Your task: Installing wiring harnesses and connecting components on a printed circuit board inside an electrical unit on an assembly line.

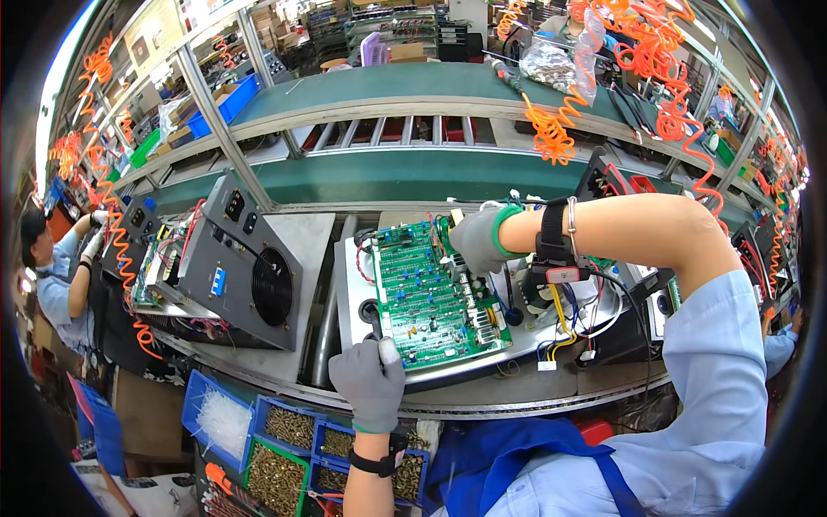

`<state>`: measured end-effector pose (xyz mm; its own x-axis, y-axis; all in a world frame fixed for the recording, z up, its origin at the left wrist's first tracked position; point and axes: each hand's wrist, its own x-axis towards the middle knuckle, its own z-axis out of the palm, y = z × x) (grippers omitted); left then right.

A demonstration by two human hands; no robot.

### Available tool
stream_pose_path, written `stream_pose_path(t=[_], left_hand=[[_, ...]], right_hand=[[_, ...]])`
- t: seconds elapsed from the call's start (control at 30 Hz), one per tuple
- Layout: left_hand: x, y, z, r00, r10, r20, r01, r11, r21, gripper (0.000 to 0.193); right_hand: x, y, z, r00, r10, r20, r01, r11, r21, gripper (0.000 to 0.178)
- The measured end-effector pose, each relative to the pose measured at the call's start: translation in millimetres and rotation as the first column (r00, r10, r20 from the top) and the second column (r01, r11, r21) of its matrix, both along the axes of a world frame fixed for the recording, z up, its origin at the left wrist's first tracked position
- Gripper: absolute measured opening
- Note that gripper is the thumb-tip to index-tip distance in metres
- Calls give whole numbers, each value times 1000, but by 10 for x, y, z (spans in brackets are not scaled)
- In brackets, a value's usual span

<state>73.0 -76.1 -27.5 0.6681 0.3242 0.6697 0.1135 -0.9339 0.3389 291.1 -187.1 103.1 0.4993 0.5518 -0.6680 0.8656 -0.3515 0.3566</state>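
A green circuit board (426, 297) lies tilted over an open metal chassis (525, 340) in front of me. My left hand (370, 379), in a grey glove, grips the board's near left corner. My right hand (476, 239), also gloved, holds the board's far right edge, with a black wrist strap and a coiled cord on that forearm. Coloured wires (564, 323) and a round coil sit in the chassis to the right of the board.
A grey unit with a round fan grille (250, 276) stands to the left. Blue bins of screws (293, 431) line the near edge. A green conveyor belt (413, 177) runs behind. Orange coiled hoses (551, 129) hang overhead. Another person (60, 284) works at far left.
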Motion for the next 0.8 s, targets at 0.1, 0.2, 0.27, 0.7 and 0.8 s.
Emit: stream_pose_path(t=[0.1, 0.2, 0.27, 0.7, 0.8], left_hand=[[-10, 15, -8, 1000, 3, -12, -3, 1000, -13, 31], [2, 27, -12, 999, 15, 36, -17, 999, 33, 32], [-10, 35, -10, 1000, 12, 24, -12, 1000, 20, 30], [170, -431, 682, 960, -176, 218, 241, 913, -329, 30], [431, -736, 919, 893, -426, 147, 361, 481, -799, 31]], right_hand=[[47, -16, -26, 993, -98, -60, 103, 991, 81, 21], [30, -90, -33, 992, -119, -45, 124, 981, 149, 28], [21, -130, -5, 985, -168, -41, 173, 941, 291, 25], [-552, -735, 662, 978, -69, -198, 173, 801, 573, 27], [-688, -809, 541, 999, 14, -36, 12, 765, 644, 29]])
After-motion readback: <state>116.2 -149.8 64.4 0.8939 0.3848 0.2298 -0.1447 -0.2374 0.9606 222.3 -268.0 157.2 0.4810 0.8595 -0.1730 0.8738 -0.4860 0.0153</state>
